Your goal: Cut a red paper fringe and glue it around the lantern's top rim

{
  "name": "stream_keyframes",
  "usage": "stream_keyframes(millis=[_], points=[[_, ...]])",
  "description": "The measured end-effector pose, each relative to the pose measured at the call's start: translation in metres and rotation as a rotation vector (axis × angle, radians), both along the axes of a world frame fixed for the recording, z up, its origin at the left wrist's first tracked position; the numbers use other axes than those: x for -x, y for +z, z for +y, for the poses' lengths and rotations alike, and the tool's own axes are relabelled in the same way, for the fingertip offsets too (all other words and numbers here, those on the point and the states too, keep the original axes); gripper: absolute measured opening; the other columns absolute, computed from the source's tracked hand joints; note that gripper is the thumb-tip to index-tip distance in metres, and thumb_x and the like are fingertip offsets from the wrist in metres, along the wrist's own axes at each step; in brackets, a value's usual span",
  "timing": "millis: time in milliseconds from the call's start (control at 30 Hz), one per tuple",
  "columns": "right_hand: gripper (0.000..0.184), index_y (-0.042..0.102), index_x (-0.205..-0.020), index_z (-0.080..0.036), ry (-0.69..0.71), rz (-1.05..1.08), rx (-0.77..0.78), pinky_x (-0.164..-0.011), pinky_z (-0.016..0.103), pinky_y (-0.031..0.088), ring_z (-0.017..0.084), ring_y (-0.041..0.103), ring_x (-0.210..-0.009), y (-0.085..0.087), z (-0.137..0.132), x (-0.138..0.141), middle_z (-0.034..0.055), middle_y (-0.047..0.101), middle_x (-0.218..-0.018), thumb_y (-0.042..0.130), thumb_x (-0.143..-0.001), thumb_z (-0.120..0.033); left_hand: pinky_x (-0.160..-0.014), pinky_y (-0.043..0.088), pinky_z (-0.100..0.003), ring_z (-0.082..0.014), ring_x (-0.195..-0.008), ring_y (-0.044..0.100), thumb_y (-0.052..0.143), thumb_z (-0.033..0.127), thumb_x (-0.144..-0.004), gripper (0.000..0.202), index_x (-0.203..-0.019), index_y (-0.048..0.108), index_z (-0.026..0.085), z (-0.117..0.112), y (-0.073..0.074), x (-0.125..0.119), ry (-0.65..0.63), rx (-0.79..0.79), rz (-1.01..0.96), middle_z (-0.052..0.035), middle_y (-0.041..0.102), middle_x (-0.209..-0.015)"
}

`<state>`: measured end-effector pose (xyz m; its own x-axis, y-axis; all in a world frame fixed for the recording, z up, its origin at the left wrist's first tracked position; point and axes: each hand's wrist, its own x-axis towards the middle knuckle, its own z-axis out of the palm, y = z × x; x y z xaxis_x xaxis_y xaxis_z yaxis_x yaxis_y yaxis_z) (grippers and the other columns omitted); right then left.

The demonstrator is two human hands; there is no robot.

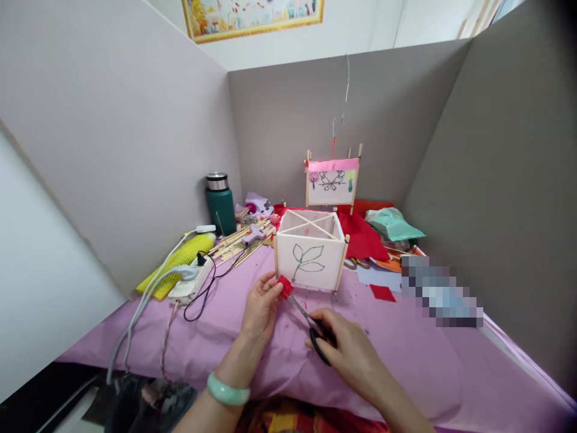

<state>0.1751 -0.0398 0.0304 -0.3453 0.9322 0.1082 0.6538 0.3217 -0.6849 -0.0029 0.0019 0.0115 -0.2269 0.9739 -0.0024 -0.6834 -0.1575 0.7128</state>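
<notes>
Between the fingertips of my left hand (pixel 262 304) is a small piece of red paper (pixel 285 287). My right hand (pixel 347 340) grips black-handled scissors (pixel 321 338), whose blades reach the red piece. Just beyond both hands stands a white lantern frame (pixel 310 255) of wooden sticks, with a green leaf sprig drawn on its front and two sticks crossed over its top. Another red square (pixel 383 293) lies flat to the right. A few tiny red scraps lie on the purple cloth near the blades.
A power strip (pixel 192 281) with cables, a yellow net sleeve (pixel 178 264), wooden sticks (pixel 234 243), a glue gun (pixel 253 234) and a green bottle (pixel 220 204) stand left. Behind hangs a decorated lantern (pixel 332 186). Red cloth (pixel 360 231) and a mint packet (pixel 394 224) lie right. Grey panels (pixel 279 126) enclose the table.
</notes>
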Motion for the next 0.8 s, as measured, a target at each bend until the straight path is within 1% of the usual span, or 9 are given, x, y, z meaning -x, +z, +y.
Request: stream_keyframes(millis=[233, 467, 800], points=[[0.026, 0.063, -0.102, -0.023, 0.001, 0.004, -0.017, -0.069, 0.028, 0.042, 0.022, 0.064, -0.088, -0.0020, 0.0019, 0.0037, 0.0023, 0.071, -0.099, 0.059, -0.076, -0.026, -0.072, 0.050, -0.024, -0.0115, -0.070, 0.065, 0.079, 0.009, -0.059, 0.044, -0.097, 0.057, 0.015, -0.0004, 0.0012, 0.0009, -0.029, -0.001, -0.017, -0.0011, 0.068, -0.078], [0.026, 0.063, -0.102, -0.024, -0.001, 0.001, -0.025, -0.070, 0.028, 0.042, 0.022, 0.064, -0.087, -0.0040, 0.0032, 0.0030, 0.0015, 0.071, -0.096, 0.059, -0.076, -0.024, -0.073, 0.051, -0.024, -0.0117, -0.073, 0.065, 0.077, 0.007, -0.063, 0.040, -0.098, 0.057, 0.014, -0.0005, 0.0015, 0.0045, -0.089, -0.010, -0.056, -0.0026, 0.068, -0.082], [0.026, 0.062, -0.102, -0.024, 0.001, -0.004, -0.055, -0.073, 0.028, 0.041, 0.021, 0.063, -0.091, -0.0080, 0.0048, 0.0041, 0.0010, 0.070, -0.100, 0.055, -0.077, -0.021, -0.070, 0.052, -0.024, -0.0120, -0.070, 0.065, 0.078, 0.007, -0.060, 0.044, -0.098, 0.056, 0.013, 0.0007, 0.0019, 0.0035, -0.053, 0.010, -0.045, -0.0025, 0.068, -0.079]])
